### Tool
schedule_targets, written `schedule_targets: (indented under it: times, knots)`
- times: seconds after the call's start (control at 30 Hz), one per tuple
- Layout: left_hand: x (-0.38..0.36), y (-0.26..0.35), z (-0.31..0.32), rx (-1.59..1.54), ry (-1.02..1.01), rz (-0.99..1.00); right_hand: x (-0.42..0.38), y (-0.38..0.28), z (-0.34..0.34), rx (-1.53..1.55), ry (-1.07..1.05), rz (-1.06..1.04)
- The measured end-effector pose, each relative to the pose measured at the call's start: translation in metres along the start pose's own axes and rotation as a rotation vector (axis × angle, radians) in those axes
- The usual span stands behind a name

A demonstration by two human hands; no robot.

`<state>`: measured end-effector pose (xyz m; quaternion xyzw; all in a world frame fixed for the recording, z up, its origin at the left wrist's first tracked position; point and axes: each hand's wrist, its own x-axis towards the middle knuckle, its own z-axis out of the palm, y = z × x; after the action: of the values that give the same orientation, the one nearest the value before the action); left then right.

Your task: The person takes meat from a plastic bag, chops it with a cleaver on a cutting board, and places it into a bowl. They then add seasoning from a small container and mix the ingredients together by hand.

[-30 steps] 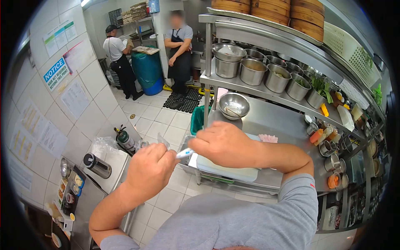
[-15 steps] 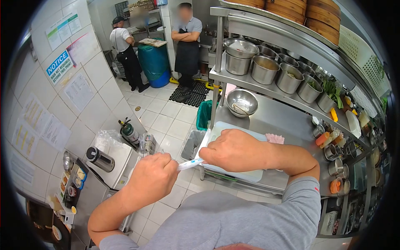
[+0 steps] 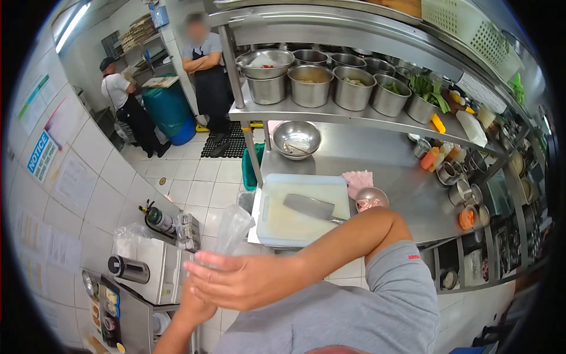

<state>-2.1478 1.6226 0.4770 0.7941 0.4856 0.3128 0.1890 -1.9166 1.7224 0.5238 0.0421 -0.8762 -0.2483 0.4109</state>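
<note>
A clear plastic bag (image 3: 233, 229) sticks out ahead of my two hands, its lower end passing behind my right hand (image 3: 227, 282). My right hand is slightly blurred, with its fingers stretched out and apart, and it crosses over my left hand (image 3: 197, 304). Only the wrist side of my left hand shows. Its fingers are hidden, so how it grips the bag does not show. Beyond my right forearm a cleaver (image 3: 309, 205) lies on a white cutting board (image 3: 277, 227), its handle partly covered by the arm. A small metal bowl (image 3: 372, 196) of pale pink pieces stands beside the board.
A pink cloth (image 3: 358, 182) and a large metal bowl (image 3: 296, 140) sit on the steel counter (image 3: 407, 156). Several pots (image 3: 311, 85) line the shelf above. At left are a thermos (image 3: 128, 268) and a fire extinguisher (image 3: 158, 217). Two people stand at the back.
My hands have come together from a stretched, twisted plastic strip; the plastic now hangs loose as a bag. My right hand has opened and moved left. The view has turned right, uncovering the cleaver.
</note>
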Motion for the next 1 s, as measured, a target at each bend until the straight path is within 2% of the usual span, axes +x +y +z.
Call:
schedule_targets:
  times: [0.07,0.1,0.13,0.17,0.23,0.27,0.4,0.47,0.6,0.67,0.73,0.8,0.83,0.9,0.97,1.0]
  knots:
    - [-0.012,-0.01,0.023,-0.107,0.013,-0.033,-0.007,-0.015,0.008,0.13,-0.171,0.035]
    - [-0.019,-0.014,0.03,-0.216,0.036,-0.07,-0.013,-0.023,0.014,0.145,-0.16,0.039]
    - [-0.016,-0.008,0.024,-0.263,-0.126,-0.182,-0.023,-0.027,0.021,0.222,-0.255,0.118]
    - [-0.016,-0.011,0.022,-0.259,-0.119,-0.19,-0.03,-0.029,0.025,0.299,-0.355,0.197]
    - [-0.019,-0.015,0.018,-0.28,-0.374,-0.244,-0.044,-0.033,0.026,0.425,-0.419,0.22]
    - [-0.02,-0.014,0.018,-0.284,-0.374,-0.253,-0.049,-0.035,0.026,0.544,-0.485,0.252]
    - [-0.025,-0.006,0.024,-0.369,-0.292,-0.276,-0.063,-0.039,0.025,0.698,-0.48,0.321]
    - [-0.025,-0.003,0.025,-0.394,-0.248,-0.262,-0.064,-0.037,0.023,0.965,-0.529,0.507]
    - [-0.02,0.011,0.022,-0.319,-0.213,-0.296,-0.061,-0.034,0.023,0.894,-0.603,0.473]
    - [-0.016,0.017,0.02,-0.276,-0.215,-0.315,-0.061,-0.036,0.026,0.827,-0.514,0.473]
    - [-0.013,0.018,0.022,-0.184,-0.109,-0.292,-0.058,-0.037,0.028,0.797,-0.509,0.446]
    - [-0.016,0.014,0.019,-0.078,-0.12,-0.267,-0.057,-0.034,0.028,0.762,-0.504,0.422]
    - [-0.017,0.013,0.017,0.024,-0.139,-0.238,-0.057,-0.031,0.027,0.766,-0.52,0.386]
    - [-0.016,0.018,0.018,0.033,-0.139,-0.252,-0.06,-0.028,0.028,0.77,-0.536,0.348]
    - [-0.02,0.019,0.02,0.041,-0.14,-0.268,-0.063,-0.027,0.03,0.659,-0.679,0.271]
    - [-0.024,0.015,0.023,0.038,-0.143,-0.273,-0.063,-0.025,0.028,0.659,-0.677,0.268]
